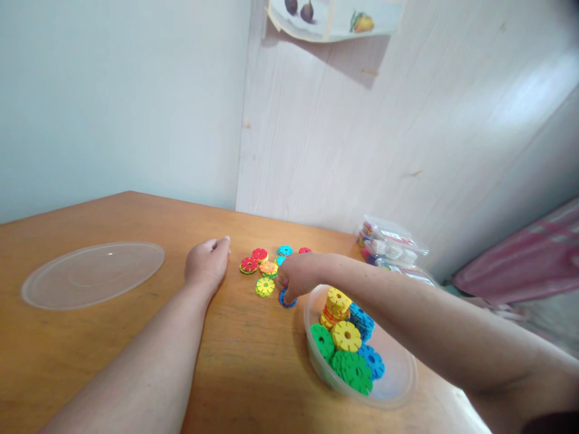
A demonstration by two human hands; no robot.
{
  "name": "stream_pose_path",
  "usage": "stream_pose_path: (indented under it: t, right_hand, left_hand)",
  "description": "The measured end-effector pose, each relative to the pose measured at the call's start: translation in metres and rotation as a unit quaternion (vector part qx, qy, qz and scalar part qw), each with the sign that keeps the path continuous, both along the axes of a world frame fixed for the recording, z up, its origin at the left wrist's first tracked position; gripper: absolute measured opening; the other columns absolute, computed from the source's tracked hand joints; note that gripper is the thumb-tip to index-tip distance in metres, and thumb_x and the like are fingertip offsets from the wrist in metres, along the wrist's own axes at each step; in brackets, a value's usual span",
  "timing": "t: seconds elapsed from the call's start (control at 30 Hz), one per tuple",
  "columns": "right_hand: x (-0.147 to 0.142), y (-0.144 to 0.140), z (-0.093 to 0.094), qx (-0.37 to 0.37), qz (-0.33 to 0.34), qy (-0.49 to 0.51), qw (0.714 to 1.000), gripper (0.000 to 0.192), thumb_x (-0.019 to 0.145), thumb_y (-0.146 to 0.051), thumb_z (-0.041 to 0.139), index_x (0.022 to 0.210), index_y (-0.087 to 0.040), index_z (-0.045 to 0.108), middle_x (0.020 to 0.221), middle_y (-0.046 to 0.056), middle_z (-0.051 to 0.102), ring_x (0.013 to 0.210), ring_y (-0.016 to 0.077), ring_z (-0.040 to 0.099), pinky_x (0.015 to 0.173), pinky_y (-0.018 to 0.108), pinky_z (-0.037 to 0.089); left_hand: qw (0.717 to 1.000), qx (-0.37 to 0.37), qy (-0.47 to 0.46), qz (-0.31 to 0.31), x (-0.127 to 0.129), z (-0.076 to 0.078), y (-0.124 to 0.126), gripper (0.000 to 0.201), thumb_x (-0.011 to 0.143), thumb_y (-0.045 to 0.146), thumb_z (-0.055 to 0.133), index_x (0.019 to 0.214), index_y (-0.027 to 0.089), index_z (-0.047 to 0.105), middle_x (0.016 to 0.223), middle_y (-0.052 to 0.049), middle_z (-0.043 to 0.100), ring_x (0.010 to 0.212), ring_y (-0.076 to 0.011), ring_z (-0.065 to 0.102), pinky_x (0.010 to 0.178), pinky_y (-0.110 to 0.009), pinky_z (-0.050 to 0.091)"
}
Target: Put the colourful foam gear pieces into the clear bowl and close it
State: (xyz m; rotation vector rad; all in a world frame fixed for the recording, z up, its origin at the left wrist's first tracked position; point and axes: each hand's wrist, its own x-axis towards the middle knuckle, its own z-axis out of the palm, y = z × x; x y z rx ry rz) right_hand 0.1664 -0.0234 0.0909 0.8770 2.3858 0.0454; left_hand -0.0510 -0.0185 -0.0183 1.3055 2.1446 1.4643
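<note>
My left hand (207,262) rests on the wooden table, curled into a loose fist with the thumb on top; its palm side is hidden, so I cannot tell what is inside. My right hand (298,274) reaches across from the right, fingers pinched down on a blue notched plastic disc (287,299) at the table. Between the hands lie small piles of flower-shaped discs: red discs (249,265), a yellow disc (265,286), an orange disc (268,268) and a light-blue disc (284,250). Another red disc (305,250) shows behind my right hand.
Below my right forearm stands a clear plastic tub (316,377) holding stacked green, yellow, blue and orange discs. Its round transparent lid (93,274) lies at the left. Clear packages (393,244) sit by the wall at the right, near a pink cloth (511,259).
</note>
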Motion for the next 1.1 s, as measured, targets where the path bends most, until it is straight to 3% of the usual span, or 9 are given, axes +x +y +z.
stream_pose_path:
  t: [0.17, 0.3, 0.47, 0.57, 0.7, 0.83, 0.97, 1.1]
  right_hand:
    - [0.0, -0.003, 0.008, 0.008, 0.002, -0.005, 1.0, 0.042, 0.076, -0.05, 0.061, 0.095, -0.015, 0.076, 0.092, 0.01, 0.075, 0.074, 0.02, 0.063, 0.055, 0.027, 0.037]
    - [0.01, -0.007, 0.029, 0.036, -0.017, 0.055, 0.998, 0.038, 0.077, -0.044, 0.059, 0.097, -0.016, 0.074, 0.091, 0.009, 0.074, 0.072, 0.0191, 0.062, 0.056, 0.028, 0.036]
    - [0.053, -0.036, 0.067, 0.077, -0.052, 0.157, 0.983, 0.037, 0.077, -0.046, 0.06, 0.101, -0.019, 0.069, 0.094, 0.007, 0.072, 0.076, 0.0188, 0.061, 0.06, 0.028, 0.038]
    - [0.089, -0.063, 0.078, 0.077, -0.07, 0.163, 0.981, 0.033, 0.079, -0.042, 0.06, 0.103, -0.021, 0.068, 0.096, 0.007, 0.071, 0.08, 0.0194, 0.062, 0.064, 0.029, 0.039]
    - [0.128, -0.093, 0.07, 0.063, -0.085, 0.152, 0.983, 0.03, 0.08, -0.041, 0.059, 0.1, -0.02, 0.069, 0.094, 0.007, 0.071, 0.078, 0.0195, 0.062, 0.065, 0.03, 0.04]
    - [0.149, -0.106, 0.055, 0.03, -0.099, 0.144, 0.984, 0.03, 0.079, -0.04, 0.061, 0.102, -0.022, 0.07, 0.092, 0.006, 0.071, 0.078, 0.0195, 0.063, 0.066, 0.03, 0.04]
    - [0.153, -0.1, 0.054, 0.027, -0.125, 0.166, 0.978, 0.033, 0.081, -0.043, 0.06, 0.105, -0.022, 0.07, 0.095, 0.006, 0.072, 0.079, 0.0193, 0.063, 0.065, 0.029, 0.04]
    - [0.14, -0.076, 0.062, 0.037, -0.164, 0.22, 0.961, 0.024, 0.084, -0.034, 0.055, 0.097, -0.02, 0.069, 0.089, 0.005, 0.072, 0.075, 0.0162, 0.062, 0.06, 0.027, 0.039]
  left_hand:
    - [1.0, 0.001, -0.006, 0.0, 0.0, -0.002, 0.002, 0.048, 0.081, 0.061, 0.046, 0.064, 0.021, 0.065, 0.055, -0.005, 0.062, 0.055, -0.0207, 0.056, 0.049, -0.029, 0.03]
    - [1.0, -0.001, -0.013, 0.003, 0.001, 0.0, 0.0, 0.046, 0.08, 0.061, 0.047, 0.065, 0.02, 0.065, 0.052, -0.004, 0.06, 0.054, -0.0203, 0.055, 0.048, -0.029, 0.03]
    - [1.0, 0.006, -0.022, 0.014, 0.006, 0.004, -0.003, 0.044, 0.079, 0.059, 0.048, 0.067, 0.02, 0.066, 0.052, -0.002, 0.058, 0.052, -0.0188, 0.053, 0.046, -0.029, 0.03]
    - [0.999, 0.01, -0.033, 0.027, 0.007, 0.004, -0.003, 0.043, 0.077, 0.059, 0.049, 0.068, 0.02, 0.067, 0.054, -0.002, 0.059, 0.051, -0.0184, 0.052, 0.045, -0.029, 0.03]
    - [0.999, 0.018, -0.036, 0.033, 0.007, 0.002, -0.001, 0.043, 0.076, 0.058, 0.051, 0.069, 0.019, 0.068, 0.058, -0.003, 0.062, 0.052, -0.0186, 0.053, 0.046, -0.029, 0.032]
    - [0.997, 0.041, -0.058, 0.026, 0.008, 0.002, -0.001, 0.043, 0.075, 0.058, 0.053, 0.07, 0.017, 0.067, 0.06, -0.003, 0.064, 0.051, -0.0183, 0.054, 0.048, -0.03, 0.035]
    - [0.997, 0.045, -0.065, 0.023, 0.009, 0.002, -0.001, 0.043, 0.076, 0.057, 0.054, 0.07, 0.017, 0.068, 0.061, -0.004, 0.064, 0.053, -0.0189, 0.055, 0.049, -0.03, 0.037]
    - [0.998, 0.036, -0.044, 0.024, 0.007, 0.001, 0.0, 0.044, 0.078, 0.059, 0.053, 0.068, 0.019, 0.067, 0.061, -0.003, 0.065, 0.054, -0.0188, 0.057, 0.048, -0.029, 0.035]
